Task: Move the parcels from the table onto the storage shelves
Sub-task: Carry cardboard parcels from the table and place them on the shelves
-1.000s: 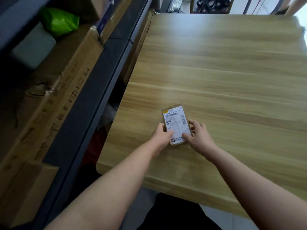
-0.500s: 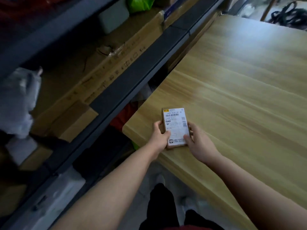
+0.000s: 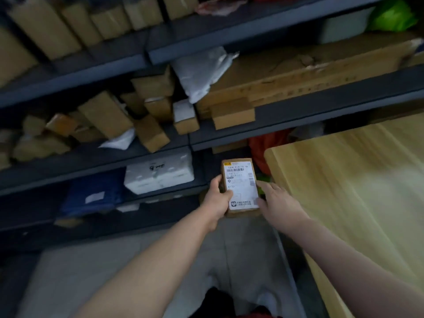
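The parcel (image 3: 241, 185) is hanging in the air, label up, just off the worktop's (image 3: 355, 180) left corner and short of the storage shelves (image 3: 91, 161). So the lift looks done and the placing is not (many brown boxes (image 3: 107, 115) are already sitting on the middle shelf). Both forearms are reaching forward. The left hand (image 3: 216, 198) is curling its fingers round the parcel's left edge, and the right hand (image 3: 278, 204) is pinching the right edge, thumb on the label.
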Tool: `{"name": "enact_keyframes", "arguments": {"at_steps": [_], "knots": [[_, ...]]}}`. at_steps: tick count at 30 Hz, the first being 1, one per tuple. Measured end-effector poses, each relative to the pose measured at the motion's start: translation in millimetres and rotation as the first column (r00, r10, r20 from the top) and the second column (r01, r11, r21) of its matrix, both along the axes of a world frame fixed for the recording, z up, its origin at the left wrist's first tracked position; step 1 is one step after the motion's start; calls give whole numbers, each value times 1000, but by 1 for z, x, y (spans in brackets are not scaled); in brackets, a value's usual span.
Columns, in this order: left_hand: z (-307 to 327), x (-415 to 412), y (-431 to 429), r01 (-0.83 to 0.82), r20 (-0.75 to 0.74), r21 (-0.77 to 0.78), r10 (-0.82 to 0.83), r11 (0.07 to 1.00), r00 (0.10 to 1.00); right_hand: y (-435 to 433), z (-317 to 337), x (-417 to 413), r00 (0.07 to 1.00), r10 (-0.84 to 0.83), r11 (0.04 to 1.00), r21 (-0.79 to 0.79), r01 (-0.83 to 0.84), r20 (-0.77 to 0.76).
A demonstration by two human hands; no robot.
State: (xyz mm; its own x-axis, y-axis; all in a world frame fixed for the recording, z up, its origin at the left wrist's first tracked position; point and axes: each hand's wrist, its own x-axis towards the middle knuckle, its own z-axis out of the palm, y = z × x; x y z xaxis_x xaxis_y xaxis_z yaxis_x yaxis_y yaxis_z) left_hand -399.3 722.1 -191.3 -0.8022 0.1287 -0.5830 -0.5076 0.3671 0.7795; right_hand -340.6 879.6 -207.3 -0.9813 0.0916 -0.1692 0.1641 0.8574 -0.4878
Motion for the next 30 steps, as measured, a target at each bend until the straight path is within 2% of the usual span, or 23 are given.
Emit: {"name": "enact_keyframes", "arguments": {"at_steps": [4, 8, 16, 24, 30], "knots": [[8, 15, -73, -178, -16, -11, 178, 984, 984, -65, 4, -14, 978, 208, 977, 59, -207, -12], [10, 40, -152, -340, -41, -4, 339, 941, 940, -140, 11, -18, 920, 393, 914, 114, -389, -13], [17, 130, -329, -626, -71, 11, 625, 779, 777, -326, 31, 17, 752, 658, 748, 123, -652, -20], [33, 246, -509, -851, -11, 61, 853, 522, 522, -526, 38, 88, 540, 840, 542, 125, -831, -52], [47, 305, -615, -944, -53, 93, 948, 316, 313, -651, 49, 118, 391, 916, 400, 127, -908, -93]]}}
